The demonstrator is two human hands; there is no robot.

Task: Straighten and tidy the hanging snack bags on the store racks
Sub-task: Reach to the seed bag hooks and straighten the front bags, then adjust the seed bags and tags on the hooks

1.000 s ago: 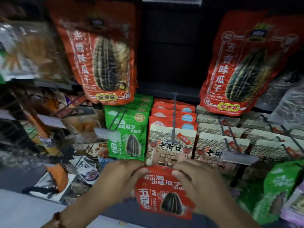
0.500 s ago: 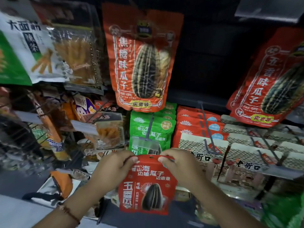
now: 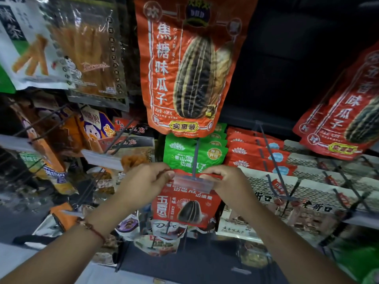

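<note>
Fingers (image 3: 164,173) of left hand (image 3: 143,181) pinching the top left corner of small red seed bag (image 3: 184,206); fingers (image 3: 213,171) of right hand (image 3: 227,181) curled on its top right corner. Bag upright, held at the tip of a peg hook (image 3: 195,158), just behind the clear price tag holder (image 3: 193,182). Directly behind, green seed bags (image 3: 192,154) on that same hook. Above, large orange seed bag (image 3: 190,66) hanging. To the right, red bags (image 3: 254,150) in a row. Thin bracelet (image 3: 92,230) on left wrist.
</note>
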